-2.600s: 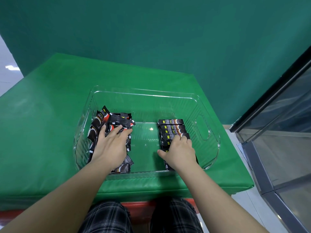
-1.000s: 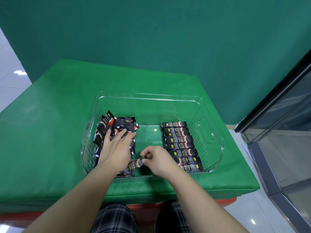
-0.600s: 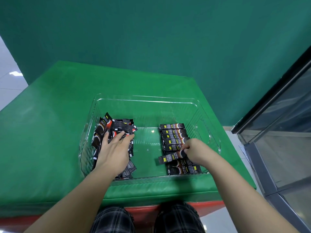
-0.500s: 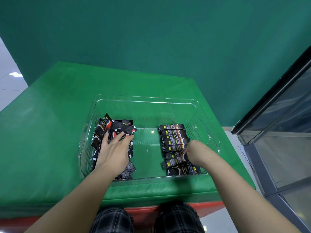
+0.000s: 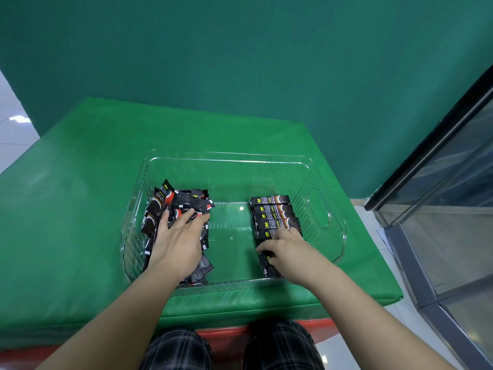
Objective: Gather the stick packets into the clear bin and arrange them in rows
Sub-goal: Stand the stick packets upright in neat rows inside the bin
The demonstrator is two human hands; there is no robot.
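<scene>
Now the packet that the right hand (image 5: pixel 289 249) carried over from the loose pile (image 5: pixel 177 209) a second ago lies in the row (image 5: pixel 274 217) by the right wall of the clear bin (image 5: pixel 226 157); its grip, fingers bent, presses it flat among the others. That adds 1 to the row, long axes running left to right. The left hand (image 5: pixel 177 244), grip flat and spread, rests on the jumbled pile by the left wall, awaiting sorting.

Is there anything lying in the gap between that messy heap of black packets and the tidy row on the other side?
Nothing visible does. The bare floor of the clear plastic bin separates the loose heap of black stick packets under the left hand from the neat row of black stick packets that the right hand touches.
</scene>
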